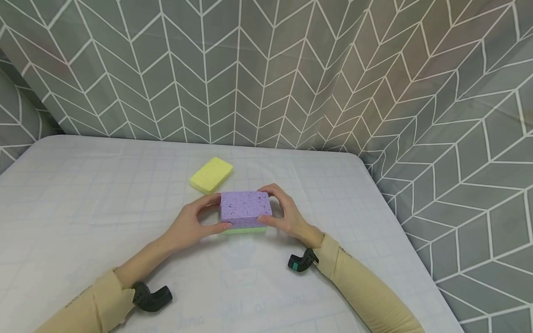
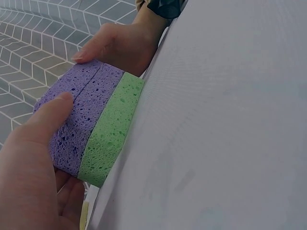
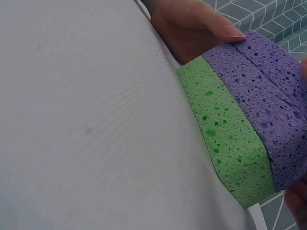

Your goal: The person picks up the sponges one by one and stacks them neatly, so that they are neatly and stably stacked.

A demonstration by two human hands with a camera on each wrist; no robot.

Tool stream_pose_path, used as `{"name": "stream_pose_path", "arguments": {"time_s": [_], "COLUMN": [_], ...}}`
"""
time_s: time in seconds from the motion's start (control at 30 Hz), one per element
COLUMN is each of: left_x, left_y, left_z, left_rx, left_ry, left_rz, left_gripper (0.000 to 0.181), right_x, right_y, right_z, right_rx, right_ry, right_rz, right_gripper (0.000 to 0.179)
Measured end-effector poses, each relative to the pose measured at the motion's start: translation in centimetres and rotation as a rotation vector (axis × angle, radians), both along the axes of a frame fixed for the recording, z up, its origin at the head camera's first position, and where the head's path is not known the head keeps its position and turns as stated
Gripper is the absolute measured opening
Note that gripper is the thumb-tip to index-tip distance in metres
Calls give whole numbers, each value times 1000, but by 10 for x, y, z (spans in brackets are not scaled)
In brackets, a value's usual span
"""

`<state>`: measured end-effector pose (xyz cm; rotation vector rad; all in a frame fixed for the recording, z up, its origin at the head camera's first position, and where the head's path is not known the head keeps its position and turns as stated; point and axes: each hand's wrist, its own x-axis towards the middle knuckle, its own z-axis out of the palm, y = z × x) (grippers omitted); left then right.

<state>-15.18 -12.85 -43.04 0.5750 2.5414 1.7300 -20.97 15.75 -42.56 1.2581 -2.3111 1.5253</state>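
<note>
Tan sleeves (image 1: pixel 362 284) with black wrist devices (image 1: pixel 151 298) come nearest, and past them the person's left hand (image 1: pixel 188 227) and right hand (image 1: pixel 294 220) each pinch one end of a purple sponge (image 1: pixel 244 205), which sits flat on a green sponge (image 1: pixel 245 230) on the white surface (image 1: pixel 104 194). Uneven pressure from the two hands could skew the purple piece, I'd judge, while a careless left knuckle might nudge the yellow sponge (image 1: pixel 211 175) lying just beyond, before the patterned curtain (image 1: pixel 250 69).

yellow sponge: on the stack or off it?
Off. In the head view, the yellow sponge lies flat on the table, beyond the purple-and-green stack, with bare tabletop between them.
</note>
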Motion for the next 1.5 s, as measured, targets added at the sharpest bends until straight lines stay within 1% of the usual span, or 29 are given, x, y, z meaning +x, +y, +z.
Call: {"name": "stream_pose_path", "arguments": {"time_s": [0.07,0.17,0.3,0.4,0.43,0.53,0.63,0.67,0.77,0.83,1.07,1.27,1.33,1.5], "left_x": [0,0,0,0,0,0,-1,-1,-2,-2,-4,-5,-5,-5], "left_y": [0,0,2,2,2,2,3,3,4,4,1,-1,-1,-2], "left_z": [0,0,1,2,2,2,3,3,4,4,7,7,8,9], "left_rx": [9,54,131,163,167,176,174,176,177,177,167,179,183,183], "left_ry": [6,30,73,91,95,104,111,111,115,117,113,125,131,119], "left_rz": [7,8,-5,-14,-16,-21,-21,-20,-19,-22,-32,-40,-42,-41], "left_gripper": [78,78,75,73,73,71,70,69,68,67,65,61,59,56], "right_x": [0,0,0,0,1,11,11,10,0,-1,-1,-1,-1,0], "right_y": [0,0,1,1,0,-2,-3,-2,1,1,0,-1,0,0], "right_z": [0,0,-1,0,2,18,19,17,2,-1,-1,0,0,0], "right_rx": [-2,-5,-9,-6,-4,-2,2,2,1,-6,-2,-2,-1,4], "right_ry": [2,8,17,26,27,35,49,59,81,91,105,116,115,109], "right_rz": [1,5,13,15,14,12,11,9,6,4,-3,0,2,4], "right_gripper": [66,65,63,60,59,55,57,59,65,65,67,66,65,59]}}
